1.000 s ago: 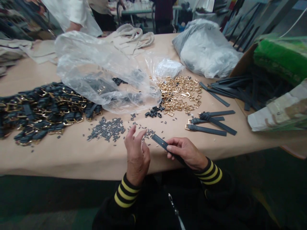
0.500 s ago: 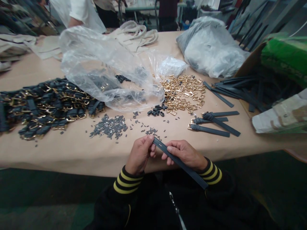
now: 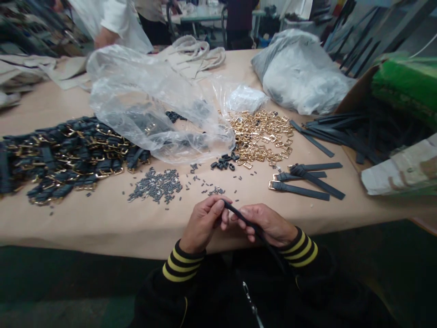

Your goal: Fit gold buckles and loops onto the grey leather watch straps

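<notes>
At the bottom centre of the frame, a metal clip [image 3: 251,298] hangs before the person's dark clothing, between two cuffs [image 3: 182,264] banded in black and yellow. Just above, in the lower middle, both hands hold one dark strap [image 3: 241,217] at the table's near edge. The left hand [image 3: 202,224] pinches the strap's upper-left end between thumb and fingers, with the tip at the fingertips. The right hand [image 3: 269,224] is closed on the strap a little further along; from that grip the rest slants down toward the lower right, over the dark clothing. The held part is seen nearly edge-on and bows slightly between the two grips.

Beyond the hands, small dark pieces [image 3: 157,184] lie scattered on the brown-covered table [image 3: 112,223], left of centre. Right of centre, several buckled straps [image 3: 302,187] lie partly crossed. Further back are a few dark loops [image 3: 223,161], a spread of gold buckles [image 3: 262,136] and, at the left, a large heap of dark straps with gold fittings [image 3: 68,155]. A clear plastic bag [image 3: 146,98] overlaps that heap. At the upper left, another person's white sleeve [image 3: 114,20] shows.
</notes>
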`<action>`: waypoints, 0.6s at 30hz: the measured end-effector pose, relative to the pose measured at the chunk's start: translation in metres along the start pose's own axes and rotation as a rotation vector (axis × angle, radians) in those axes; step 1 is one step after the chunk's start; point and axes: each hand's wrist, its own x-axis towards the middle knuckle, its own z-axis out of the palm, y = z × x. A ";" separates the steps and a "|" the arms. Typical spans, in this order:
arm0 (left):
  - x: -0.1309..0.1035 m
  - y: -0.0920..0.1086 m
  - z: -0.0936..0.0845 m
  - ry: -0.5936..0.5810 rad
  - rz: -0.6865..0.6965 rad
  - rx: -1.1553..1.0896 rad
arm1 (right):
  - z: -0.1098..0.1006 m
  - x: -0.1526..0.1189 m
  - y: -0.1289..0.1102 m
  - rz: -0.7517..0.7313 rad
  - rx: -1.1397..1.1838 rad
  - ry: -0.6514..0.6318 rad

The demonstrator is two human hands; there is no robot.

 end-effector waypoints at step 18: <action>0.098 0.025 -0.028 0.179 0.557 1.713 | -0.025 0.014 -0.012 -0.125 -0.090 0.123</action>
